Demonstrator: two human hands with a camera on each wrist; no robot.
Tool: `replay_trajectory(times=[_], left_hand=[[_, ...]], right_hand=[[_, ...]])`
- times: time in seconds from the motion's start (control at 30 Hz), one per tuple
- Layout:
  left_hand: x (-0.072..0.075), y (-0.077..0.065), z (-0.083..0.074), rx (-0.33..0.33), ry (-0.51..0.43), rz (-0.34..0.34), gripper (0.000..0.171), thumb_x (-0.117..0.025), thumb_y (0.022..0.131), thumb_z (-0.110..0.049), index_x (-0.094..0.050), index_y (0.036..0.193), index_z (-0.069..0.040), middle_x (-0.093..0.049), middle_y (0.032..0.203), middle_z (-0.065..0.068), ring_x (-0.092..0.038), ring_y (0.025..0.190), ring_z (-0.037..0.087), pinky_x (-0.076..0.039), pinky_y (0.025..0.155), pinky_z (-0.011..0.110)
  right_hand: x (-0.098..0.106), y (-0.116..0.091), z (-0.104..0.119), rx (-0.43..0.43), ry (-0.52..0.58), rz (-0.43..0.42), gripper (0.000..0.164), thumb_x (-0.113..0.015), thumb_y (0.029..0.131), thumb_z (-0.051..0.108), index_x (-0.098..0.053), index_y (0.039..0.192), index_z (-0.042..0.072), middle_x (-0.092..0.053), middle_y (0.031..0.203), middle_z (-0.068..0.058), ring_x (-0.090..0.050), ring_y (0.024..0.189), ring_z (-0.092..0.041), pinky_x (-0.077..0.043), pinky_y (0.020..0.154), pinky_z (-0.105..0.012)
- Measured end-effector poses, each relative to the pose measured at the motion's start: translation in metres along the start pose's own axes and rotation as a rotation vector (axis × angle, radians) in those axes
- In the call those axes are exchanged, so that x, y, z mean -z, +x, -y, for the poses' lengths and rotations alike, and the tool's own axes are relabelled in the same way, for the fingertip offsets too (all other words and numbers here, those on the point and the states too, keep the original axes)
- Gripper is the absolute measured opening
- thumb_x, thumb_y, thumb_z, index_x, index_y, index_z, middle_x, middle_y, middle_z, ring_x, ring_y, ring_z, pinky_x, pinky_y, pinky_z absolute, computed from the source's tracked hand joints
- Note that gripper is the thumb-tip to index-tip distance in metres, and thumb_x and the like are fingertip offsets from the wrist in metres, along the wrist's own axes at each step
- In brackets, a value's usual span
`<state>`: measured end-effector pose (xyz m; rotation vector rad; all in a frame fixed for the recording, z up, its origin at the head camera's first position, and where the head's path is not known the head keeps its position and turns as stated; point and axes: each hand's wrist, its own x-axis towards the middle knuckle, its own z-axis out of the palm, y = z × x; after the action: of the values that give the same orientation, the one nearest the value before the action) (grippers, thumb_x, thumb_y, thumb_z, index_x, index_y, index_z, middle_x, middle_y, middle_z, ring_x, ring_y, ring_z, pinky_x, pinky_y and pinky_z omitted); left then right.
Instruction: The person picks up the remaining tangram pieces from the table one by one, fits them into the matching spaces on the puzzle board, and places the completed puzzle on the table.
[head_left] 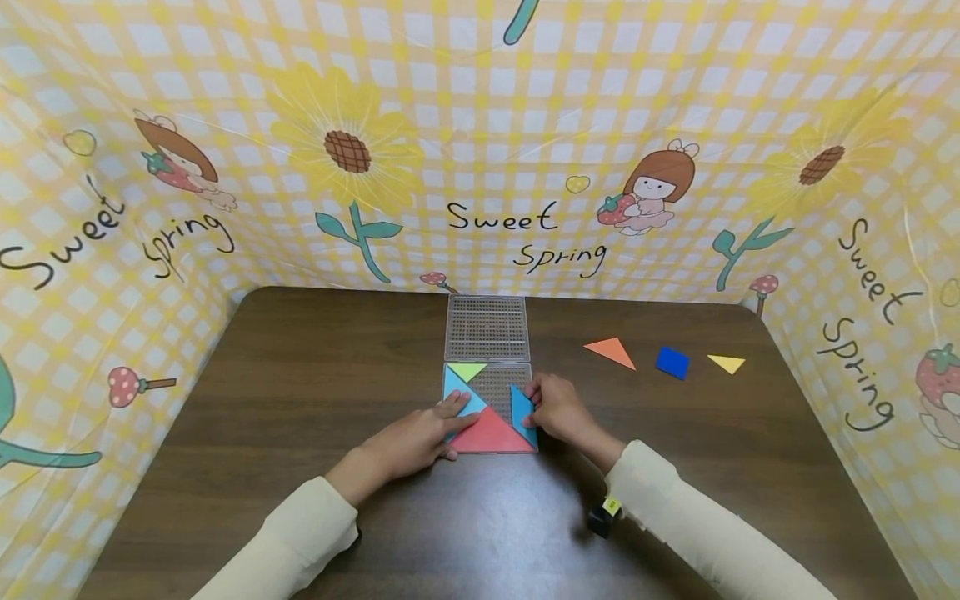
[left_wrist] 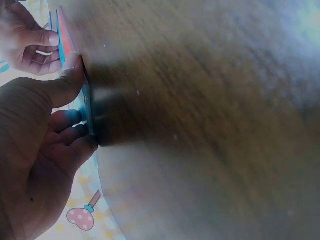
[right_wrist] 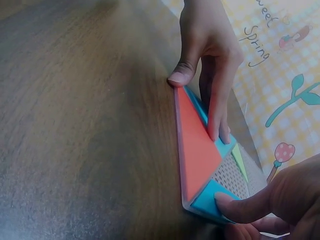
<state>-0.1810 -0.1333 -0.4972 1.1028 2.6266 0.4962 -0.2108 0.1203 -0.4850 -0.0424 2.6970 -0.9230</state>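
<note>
A clear pegged tray (head_left: 498,387) lies on the brown table and holds a red triangle (head_left: 491,433), a light blue triangle (head_left: 457,390), a blue triangle (head_left: 521,410) and a yellow-green triangle (head_left: 467,369). My left hand (head_left: 450,421) lies over the tray's near left corner. Its index finger (right_wrist: 216,107) is straight along the light blue triangle (right_wrist: 222,146), and its thumb (right_wrist: 179,76) is at the red triangle's (right_wrist: 196,145) corner. My right hand (head_left: 534,408) is at the tray's right edge. Its thumb (right_wrist: 235,207) presses on the blue triangle (right_wrist: 207,197) while curled fingers hold the edge.
The tray's clear lid (head_left: 487,327) lies just beyond it. To the right lie an orange triangle (head_left: 611,351), a blue square (head_left: 672,362) and a yellow triangle (head_left: 727,362). Yellow checked cloth walls (head_left: 480,167) close in the table on three sides.
</note>
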Motion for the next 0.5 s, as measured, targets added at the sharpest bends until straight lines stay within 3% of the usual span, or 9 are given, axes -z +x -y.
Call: replay_trajectory(times=[0.27,0.5], left_hand=[[0.0011,-0.0004,-0.0013,0.015,-0.010,0.008,0.060,-0.064,0.092,-0.028,-0.041,0.147,-0.018,-0.023,0.158,0.012,-0.025,0.145,0.028,-0.047,0.100,0.038],[0.0014,-0.0004,-0.0025,0.020,-0.023,0.009,0.060,-0.064,0.092,-0.028,-0.041,0.147,-0.017,-0.023,0.158,0.012,-0.025,0.145,0.029,-0.047,0.100,0.040]], right_hand=[[-0.0015,0.0029,-0.0042,0.028,0.029,-0.016,0.036,-0.087,0.065,0.004,-0.065,0.093,0.002,-0.061,0.087,-0.010,-0.053,0.080,-0.019,-0.052,0.073,-0.030],[-0.0038,0.0051,-0.0067,0.004,0.032,-0.007,0.034,-0.086,0.067,0.006,-0.064,0.093,0.004,-0.059,0.086,-0.007,-0.052,0.079,-0.019,-0.052,0.071,-0.029]])
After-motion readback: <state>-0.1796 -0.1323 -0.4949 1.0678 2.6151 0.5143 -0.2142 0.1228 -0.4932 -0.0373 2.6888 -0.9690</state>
